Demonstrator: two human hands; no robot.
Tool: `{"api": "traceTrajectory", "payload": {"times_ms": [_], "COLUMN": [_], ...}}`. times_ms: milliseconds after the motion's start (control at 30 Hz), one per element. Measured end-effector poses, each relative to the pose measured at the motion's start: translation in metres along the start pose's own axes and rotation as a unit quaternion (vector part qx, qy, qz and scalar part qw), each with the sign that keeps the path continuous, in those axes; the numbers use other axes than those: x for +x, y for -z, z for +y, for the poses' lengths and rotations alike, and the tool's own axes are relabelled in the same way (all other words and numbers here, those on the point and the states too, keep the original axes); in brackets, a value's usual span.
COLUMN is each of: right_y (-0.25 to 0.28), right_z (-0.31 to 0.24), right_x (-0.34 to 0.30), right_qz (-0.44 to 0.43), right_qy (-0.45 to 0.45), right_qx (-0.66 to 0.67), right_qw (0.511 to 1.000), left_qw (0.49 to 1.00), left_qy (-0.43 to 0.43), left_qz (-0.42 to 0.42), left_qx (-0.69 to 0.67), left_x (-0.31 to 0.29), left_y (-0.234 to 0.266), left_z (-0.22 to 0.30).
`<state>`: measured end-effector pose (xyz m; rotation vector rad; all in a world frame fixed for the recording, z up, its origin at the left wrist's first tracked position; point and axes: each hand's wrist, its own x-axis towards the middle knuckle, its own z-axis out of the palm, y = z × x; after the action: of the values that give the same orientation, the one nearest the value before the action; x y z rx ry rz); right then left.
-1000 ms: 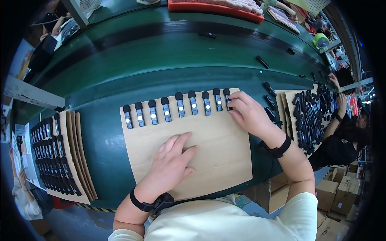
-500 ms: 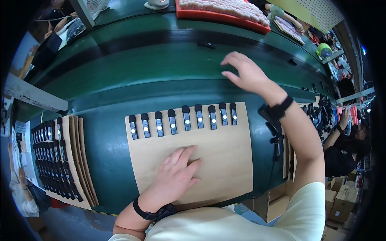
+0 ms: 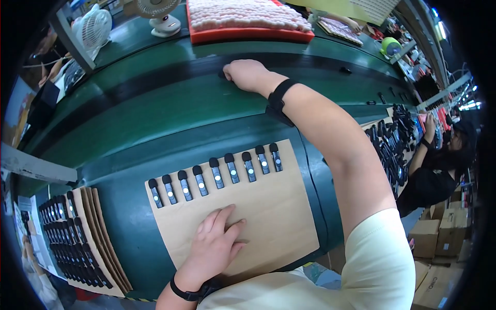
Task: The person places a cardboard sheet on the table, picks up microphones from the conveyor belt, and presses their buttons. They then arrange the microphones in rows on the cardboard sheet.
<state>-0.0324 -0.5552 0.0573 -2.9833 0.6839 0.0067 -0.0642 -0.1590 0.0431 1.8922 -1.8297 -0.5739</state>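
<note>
On the green work surface in front of me lies a brown cardboard sheet (image 3: 268,222). Along its far edge stands a row of several small black clip-on microphones (image 3: 217,175), each with a foam tip and a pale round spot. My left hand (image 3: 214,245) rests on the sheet below the row, fingers spread and holding nothing. My right hand (image 3: 247,75) is stretched out over the green conveyor belt (image 3: 170,103), its fingers closed on a small black microphone (image 3: 222,75), of which only a dark end shows past the fingertips.
At left, stacked cardboard sheets (image 3: 106,232) carry rows of similar microphones. A heap of black microphones (image 3: 390,150) lies at right beside a co-worker (image 3: 439,165). Beyond the belt are a red tray (image 3: 253,39) of pale foam pieces and a white fan (image 3: 165,26).
My right hand has moved left across the belt, and its fingers have closed on the black microphone lying there. The view has turned to the right. My left hand stays on the sheet.
</note>
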Motion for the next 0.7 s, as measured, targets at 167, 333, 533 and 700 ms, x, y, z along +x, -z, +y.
{"api": "traceTrajectory", "payload": {"times_ms": [167, 333, 533, 700], "right_y": [0.013, 0.036, 0.012, 0.0], "right_z": [-0.002, -0.061, -0.117, -0.148], "right_x": [-0.074, -0.191, -0.31, -0.339], "right_qz": [0.116, 0.056, 0.13, 0.211], "right_qy": [0.017, -0.024, 0.039, 0.067], "right_qx": [0.153, 0.383, 0.438, 0.437], "right_qw": [0.981, 0.922, 0.889, 0.872], "left_qw": [1.0, 1.0, 0.99, 0.973], "left_qy": [-0.016, -0.01, -0.078, -0.093], "left_qz": [0.0, 0.01, 0.091, 0.133], "left_qx": [-0.002, 0.017, -0.076, -0.166], "left_x": [0.005, -0.001, -0.004, -0.013], "left_y": [-0.003, 0.0, 0.009, 0.027], "left_z": [0.002, 0.004, 0.012, 0.026]}}
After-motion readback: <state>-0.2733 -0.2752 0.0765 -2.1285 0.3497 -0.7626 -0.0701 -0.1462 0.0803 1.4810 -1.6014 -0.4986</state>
